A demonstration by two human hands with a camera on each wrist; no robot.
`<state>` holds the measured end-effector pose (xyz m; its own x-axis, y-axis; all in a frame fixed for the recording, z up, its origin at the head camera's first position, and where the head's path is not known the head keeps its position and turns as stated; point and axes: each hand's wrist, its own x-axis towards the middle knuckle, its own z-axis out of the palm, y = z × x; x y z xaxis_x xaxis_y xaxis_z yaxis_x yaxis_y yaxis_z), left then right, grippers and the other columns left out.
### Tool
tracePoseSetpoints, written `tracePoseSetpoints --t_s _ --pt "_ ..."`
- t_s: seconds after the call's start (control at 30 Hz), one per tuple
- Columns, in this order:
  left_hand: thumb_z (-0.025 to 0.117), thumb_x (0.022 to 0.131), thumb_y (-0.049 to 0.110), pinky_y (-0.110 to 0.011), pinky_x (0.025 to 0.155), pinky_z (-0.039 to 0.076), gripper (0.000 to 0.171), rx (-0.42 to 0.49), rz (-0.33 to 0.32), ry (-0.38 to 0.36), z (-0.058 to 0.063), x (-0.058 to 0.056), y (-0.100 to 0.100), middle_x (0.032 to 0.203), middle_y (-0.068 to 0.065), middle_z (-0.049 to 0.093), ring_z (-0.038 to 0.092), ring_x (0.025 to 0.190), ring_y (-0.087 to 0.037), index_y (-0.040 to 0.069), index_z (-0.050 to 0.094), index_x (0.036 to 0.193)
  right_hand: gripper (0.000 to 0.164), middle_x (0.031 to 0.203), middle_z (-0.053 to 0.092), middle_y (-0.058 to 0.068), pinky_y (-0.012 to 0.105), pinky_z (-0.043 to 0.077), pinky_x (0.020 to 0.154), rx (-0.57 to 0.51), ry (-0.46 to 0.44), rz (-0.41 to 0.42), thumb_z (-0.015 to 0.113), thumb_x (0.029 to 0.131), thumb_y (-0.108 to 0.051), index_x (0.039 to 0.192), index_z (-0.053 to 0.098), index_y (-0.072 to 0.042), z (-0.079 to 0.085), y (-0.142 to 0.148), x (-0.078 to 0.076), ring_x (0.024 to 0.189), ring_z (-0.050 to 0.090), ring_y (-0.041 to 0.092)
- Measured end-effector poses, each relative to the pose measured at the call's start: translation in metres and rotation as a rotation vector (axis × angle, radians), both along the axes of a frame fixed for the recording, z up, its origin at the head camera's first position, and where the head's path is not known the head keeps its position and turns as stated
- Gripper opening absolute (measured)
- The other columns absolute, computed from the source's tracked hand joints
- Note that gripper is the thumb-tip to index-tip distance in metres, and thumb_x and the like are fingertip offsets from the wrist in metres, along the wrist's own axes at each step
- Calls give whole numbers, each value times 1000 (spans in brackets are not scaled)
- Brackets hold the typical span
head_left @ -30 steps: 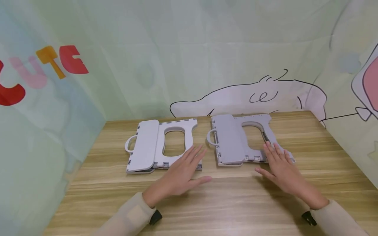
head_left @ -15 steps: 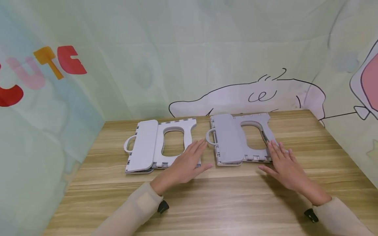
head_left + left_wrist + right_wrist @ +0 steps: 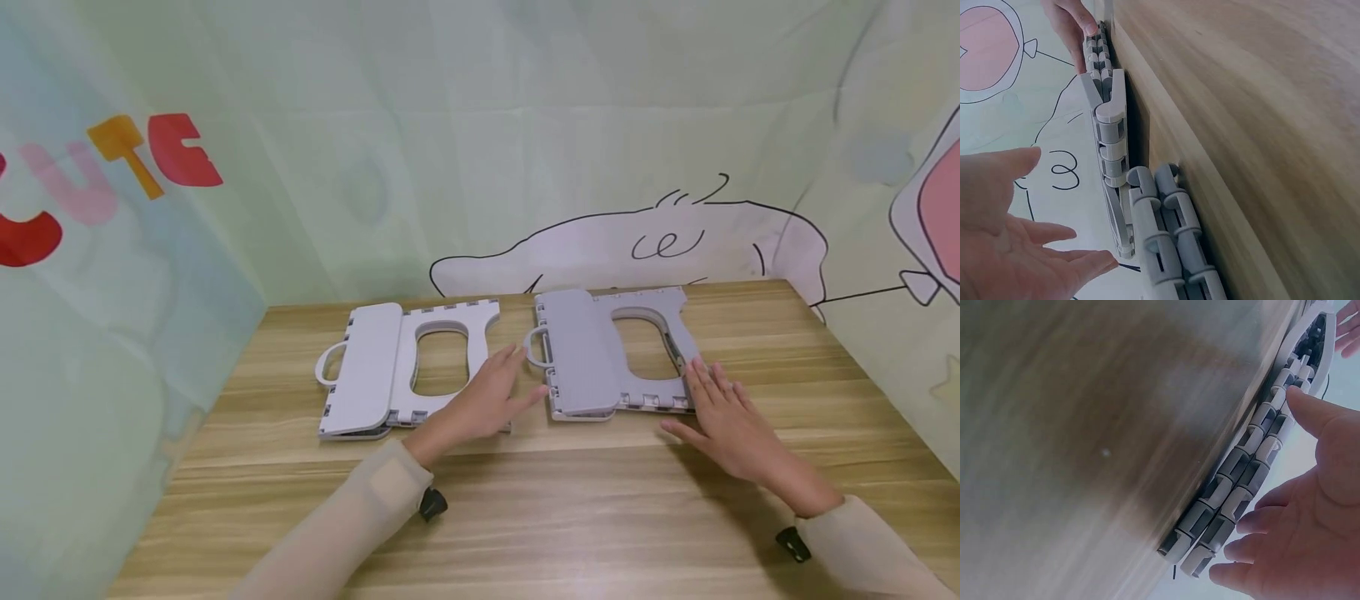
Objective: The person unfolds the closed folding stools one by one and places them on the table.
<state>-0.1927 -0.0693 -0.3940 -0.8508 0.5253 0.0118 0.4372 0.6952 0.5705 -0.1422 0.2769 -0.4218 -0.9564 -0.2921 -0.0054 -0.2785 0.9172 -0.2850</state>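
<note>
Two folded plastic step stools lie flat on the wooden table in the head view. The left one [image 3: 363, 367] is white; the right one [image 3: 581, 354] looks light grey. My left hand [image 3: 487, 400] hovers over the white stool's near right corner, its fingers extended towards the grey stool's carry handle [image 3: 537, 347]. In the left wrist view that hand [image 3: 1029, 256] has its fingers spread, with nothing held. Over the grey stool's right end lies my right hand [image 3: 731, 429], fingers straight. The right wrist view shows its thumb beside the hinged edge [image 3: 1241, 462]; contact is hard to tell.
The wooden table [image 3: 570, 517] stretches in front of both stools towards me. A printed cloth [image 3: 360, 167] with cartoon drawings hangs behind the table and along its sides. The white stool's carry handle [image 3: 330, 365] points left.
My left hand has moved right and slightly away from me, towards the grey stool's handle. The right hand has shifted a little to the right. Both stools stay in place.
</note>
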Motion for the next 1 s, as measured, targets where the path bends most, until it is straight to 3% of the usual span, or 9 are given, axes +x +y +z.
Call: tracePoseSetpoints --t_s 0.27,0.4,0.43,0.67,0.73,0.8,0.9,1.0 --pt "57 102 34 -46 119 22 76 114 29 -73 1 -16 12 155 -31 27 25 145 -40 -11 22 152 94 157 6 36 67 8 115 -11 -23 13 56 99 -50 151 14 17 -2 2 -2 145 2 53" --pt "58 102 33 -44 117 28 74 153 64 -118 1 -24 18 154 -28 32 33 142 -36 -11 25 151 94 157 5 36 66 7 115 -7 -29 23 56 100 -50 150 14 17 -2 3 -4 145 2 53" --pt "58 101 33 -45 115 32 74 160 77 -134 2 -25 19 153 -28 34 39 138 -37 -11 26 151 94 157 5 37 66 8 115 -7 -30 26 56 99 -50 150 14 17 -2 4 -4 145 3 53" --pt "58 100 36 -46 111 39 73 150 163 -204 3 -32 26 148 -27 43 44 135 -37 -8 30 151 94 157 6 37 67 8 115 9 -27 41 56 99 -50 150 14 18 -3 5 -4 144 4 54" --pt "58 100 35 -44 99 49 69 149 171 -205 2 -33 28 135 -26 55 56 119 -35 -7 34 150 94 157 6 38 67 9 114 10 -19 47 57 99 -49 149 14 18 -3 5 -4 144 5 54" --pt "59 99 34 -38 83 53 65 153 179 -210 1 -35 30 119 -22 62 60 98 -28 -5 39 148 94 157 6 38 67 9 114 13 -16 51 57 99 -48 149 15 18 -4 5 -4 144 5 54" --pt "58 99 34 -29 62 46 56 152 207 -243 1 -38 32 96 -17 62 51 71 -18 -4 49 139 94 157 6 38 68 10 114 19 -16 58 58 99 -47 149 14 19 -4 5 -3 144 5 55" --pt "59 99 34 -24 53 39 50 177 268 -304 2 -39 35 94 -15 63 44 62 -12 -6 55 129 95 157 6 38 68 11 114 25 -19 63 59 98 -48 149 14 19 -4 5 -3 144 6 55"
